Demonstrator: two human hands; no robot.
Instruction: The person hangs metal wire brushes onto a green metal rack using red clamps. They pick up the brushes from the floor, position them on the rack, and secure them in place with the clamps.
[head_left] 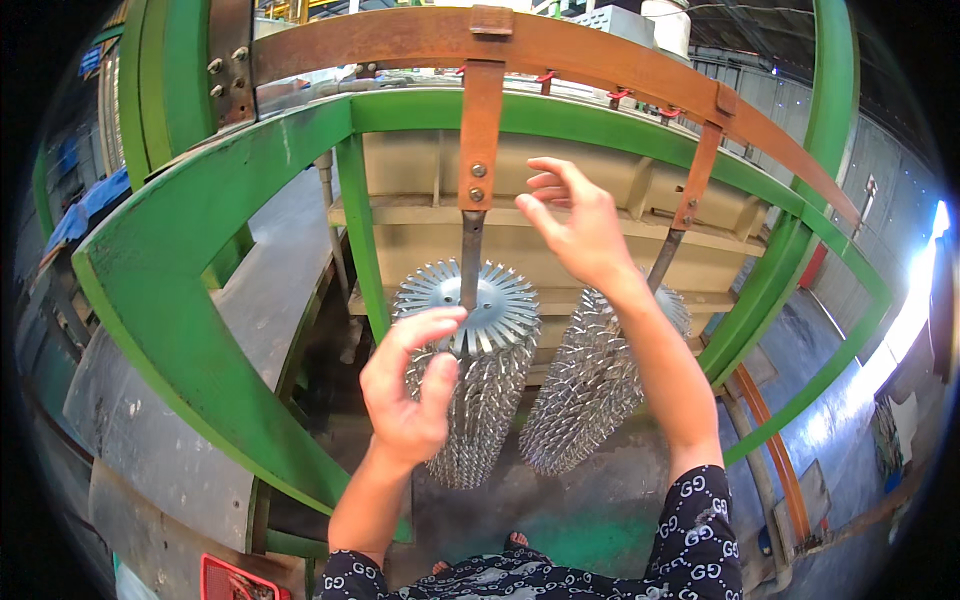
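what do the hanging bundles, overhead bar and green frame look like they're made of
Hanging bundles: shiny silvery metal, judging by their bright glints; exact metal unclear.
Overhead bar: perhaps copper, bare and dull, from its streaky orange-brown surface.
Green frame: probably painted metal, from its even, slightly glossy coat.

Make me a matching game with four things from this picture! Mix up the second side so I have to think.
1. left hand
2. curved bar
3. right hand
4. basket

A. red, at the lower left edge
B. seen between the two brown straps
C. seen in front of the left spiky silver stack
D. rusty brown, arching across the top

Right pairs: 1-C, 2-D, 3-B, 4-A
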